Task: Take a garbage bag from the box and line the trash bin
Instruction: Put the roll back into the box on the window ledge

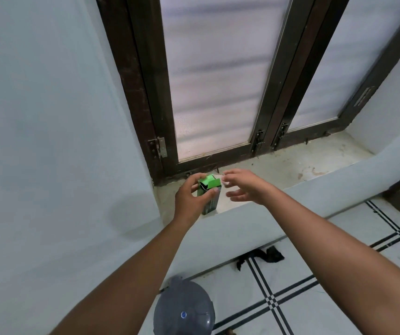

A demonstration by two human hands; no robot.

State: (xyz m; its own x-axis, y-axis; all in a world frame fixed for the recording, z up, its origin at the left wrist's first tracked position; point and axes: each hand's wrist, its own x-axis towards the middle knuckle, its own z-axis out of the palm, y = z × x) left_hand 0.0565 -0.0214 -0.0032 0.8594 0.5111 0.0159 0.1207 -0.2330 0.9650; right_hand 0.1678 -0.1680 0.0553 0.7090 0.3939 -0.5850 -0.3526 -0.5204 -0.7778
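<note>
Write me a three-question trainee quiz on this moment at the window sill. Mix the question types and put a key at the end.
1. True or false: the left hand grips the green box on the window sill.
2. The right hand is: A) closed on the box, B) open beside the box, C) on the bin lid.
3. Fill in: the grey trash bin stands on the ____ below the sill.

Key: 1 true. 2 B. 3 floor.
</note>
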